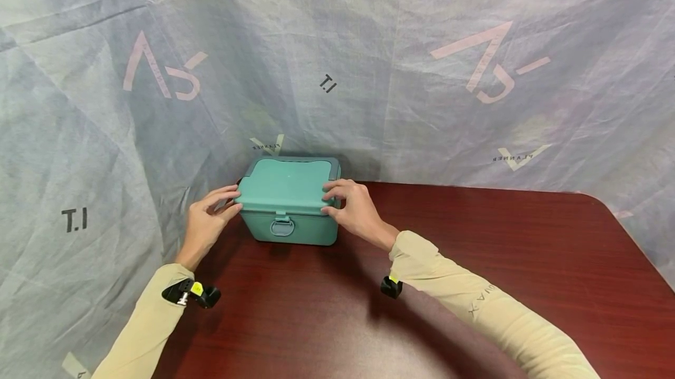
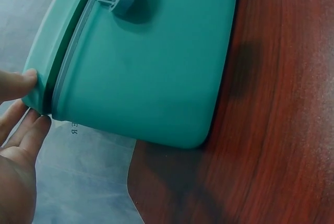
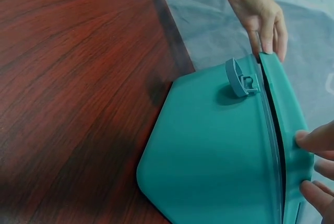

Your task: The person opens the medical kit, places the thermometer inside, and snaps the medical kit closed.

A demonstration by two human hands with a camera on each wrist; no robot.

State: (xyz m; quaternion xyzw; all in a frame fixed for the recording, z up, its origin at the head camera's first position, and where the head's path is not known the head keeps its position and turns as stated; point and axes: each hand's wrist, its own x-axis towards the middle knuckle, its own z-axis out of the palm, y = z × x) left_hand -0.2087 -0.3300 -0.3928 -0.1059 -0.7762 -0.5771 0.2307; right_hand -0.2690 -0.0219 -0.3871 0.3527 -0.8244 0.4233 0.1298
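Observation:
A teal box (image 1: pixel 287 226) with a grey-green loop latch (image 1: pixel 282 226) on its front stands on the table, near the backdrop. Its lid (image 1: pixel 285 183) sits on top, and both wrist views show a narrow dark gap (image 3: pixel 276 130) between lid and body. The latch loop (image 3: pixel 235 78) sticks out from the front wall. At the lid's left front corner, my left hand (image 1: pixel 207 218) pinches the edge, thumb in front and fingertips (image 2: pixel 39 125) under and behind it. My right hand (image 1: pixel 355 206) grips the lid's right end with thumb and fingers. The box's inside is hidden.
The dark red wooden table (image 1: pixel 501 250) extends to the right and toward me. A grey printed cloth (image 1: pixel 369 74) hangs behind it and along its left side. Small black devices (image 1: pixel 208 296) are worn on both wrists.

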